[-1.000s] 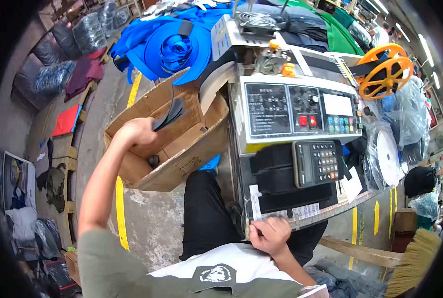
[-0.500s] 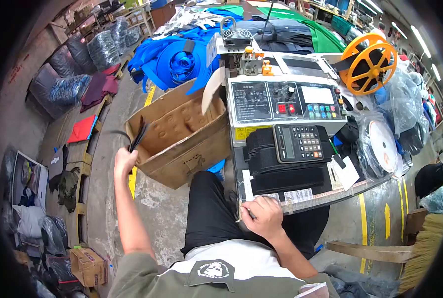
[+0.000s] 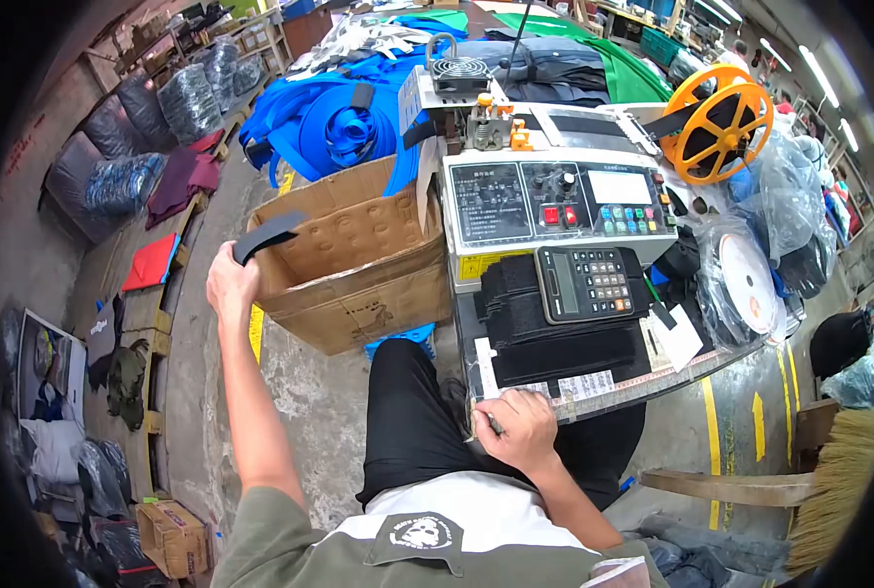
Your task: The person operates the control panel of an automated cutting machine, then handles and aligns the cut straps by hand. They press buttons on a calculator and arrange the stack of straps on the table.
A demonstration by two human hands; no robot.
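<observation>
Left of the curled right hand (image 3: 521,427), contents unclear, I see the left hand (image 3: 231,282) closed on flat black webbing (image 3: 266,234), presumably for control.

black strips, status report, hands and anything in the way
Left hand holding black strips by the cardboard box's left end. Right hand curled at table corner, grip unclear. Nothing seen blocking the strips.

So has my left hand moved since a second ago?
Yes, your left hand moved left, from over the box to beside its left end.
</observation>
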